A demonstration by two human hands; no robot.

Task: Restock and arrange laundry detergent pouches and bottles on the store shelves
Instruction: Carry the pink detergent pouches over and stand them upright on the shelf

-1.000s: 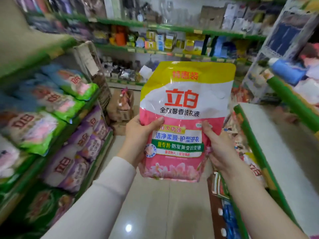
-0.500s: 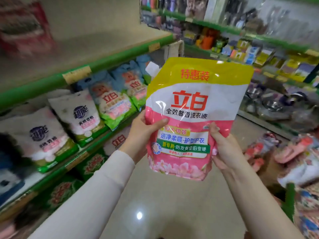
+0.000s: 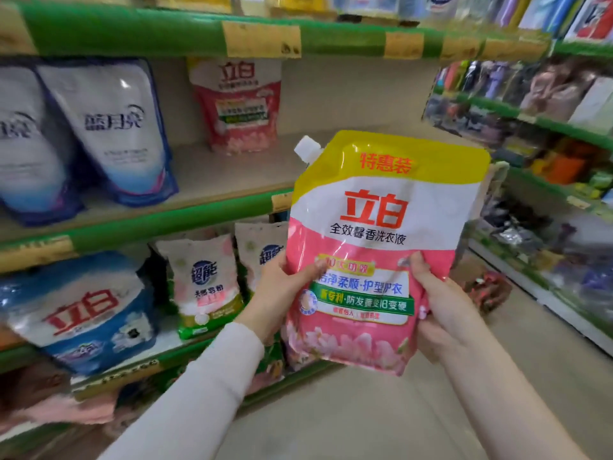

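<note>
A pink, white and yellow detergent pouch with a white spout at its top left is held upright in the aisle in front of the shelves. My left hand grips its lower left edge, thumb across the front. Its lower right edge is gripped by my right hand, also thumb in front. A matching pink pouch stands at the back of the middle shelf, with bare shelf board to its right. Two white and blue pouches stand to its left.
The lower shelf carries a blue bag and white bags with green bases. A top shelf rail with yellow price tags runs overhead. More stocked shelves line the right side. Tiled aisle floor lies below.
The view has swung left from the aisle to face the shelves. Both hands keep the same hold on the pouch, which now hangs before the middle shelf.
</note>
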